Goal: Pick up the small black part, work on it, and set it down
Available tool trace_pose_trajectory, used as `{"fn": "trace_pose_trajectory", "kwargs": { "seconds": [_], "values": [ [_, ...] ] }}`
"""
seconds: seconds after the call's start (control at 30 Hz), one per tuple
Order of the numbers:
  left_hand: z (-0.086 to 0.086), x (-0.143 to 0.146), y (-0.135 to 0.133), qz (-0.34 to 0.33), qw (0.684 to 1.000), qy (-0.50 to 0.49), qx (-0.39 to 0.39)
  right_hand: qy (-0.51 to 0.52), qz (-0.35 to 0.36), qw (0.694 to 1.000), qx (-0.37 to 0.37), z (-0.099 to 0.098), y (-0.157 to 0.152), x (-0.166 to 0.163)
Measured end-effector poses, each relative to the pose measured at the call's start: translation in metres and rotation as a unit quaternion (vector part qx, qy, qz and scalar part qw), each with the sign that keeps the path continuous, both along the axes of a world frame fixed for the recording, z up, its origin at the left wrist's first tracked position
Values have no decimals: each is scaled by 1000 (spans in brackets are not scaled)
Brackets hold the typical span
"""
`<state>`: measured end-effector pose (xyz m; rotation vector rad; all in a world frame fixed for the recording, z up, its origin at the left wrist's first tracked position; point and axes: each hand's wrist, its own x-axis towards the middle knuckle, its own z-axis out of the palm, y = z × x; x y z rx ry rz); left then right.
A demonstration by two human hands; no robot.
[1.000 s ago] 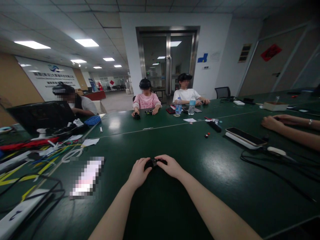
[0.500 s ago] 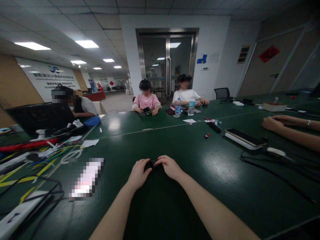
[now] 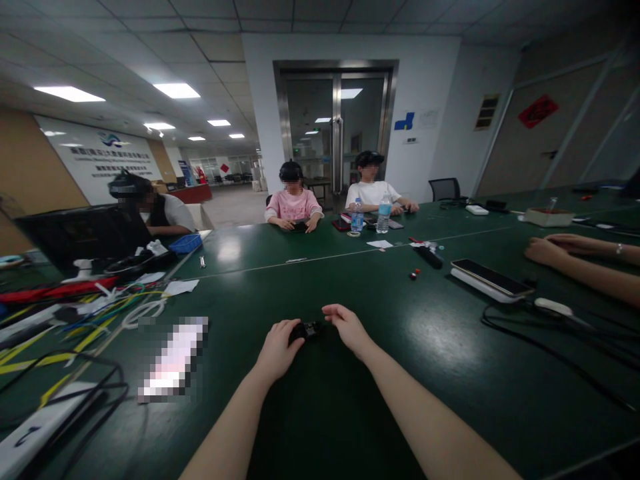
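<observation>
A small black device point(image 3: 311, 329) with fine lighter detail on top rests low over the green table in front of me; its exact kind is too small to make out. My left hand point(image 3: 279, 345) grips its left end, thumb in front and fingers behind, hiding that end. Just to the right of the device, my right hand point(image 3: 349, 331) is raised off it, fingers apart and holding nothing. A narrow gap shows between the right fingertips and the device's right end.
A blurred-out bright screen point(image 3: 175, 357) lies left, near tangled cables and a white power strip point(image 3: 47, 433). To the right are a phone point(image 3: 490, 277) on a white block, black cables and another person's hands point(image 3: 547, 248). Two people sit opposite behind water bottles point(image 3: 384, 215).
My right hand has let go of the black device and moved slightly right and up. My left hand keeps its hold. The person opposite in pink has lowered a dark object.
</observation>
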<state>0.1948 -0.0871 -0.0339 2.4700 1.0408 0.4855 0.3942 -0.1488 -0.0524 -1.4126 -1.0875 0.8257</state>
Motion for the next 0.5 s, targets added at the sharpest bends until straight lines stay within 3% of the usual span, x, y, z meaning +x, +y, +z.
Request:
{"fn": "trace_pose_trajectory", "kwargs": {
  "seconds": [0.2,0.5],
  "values": [
    [-1,1,0,13,1000,1,-6,110,-8,994,6,-4,-1,9],
    [1,1,0,2,1000,4,7,138,-11,990,3,-2,-1,6]
  ]
}}
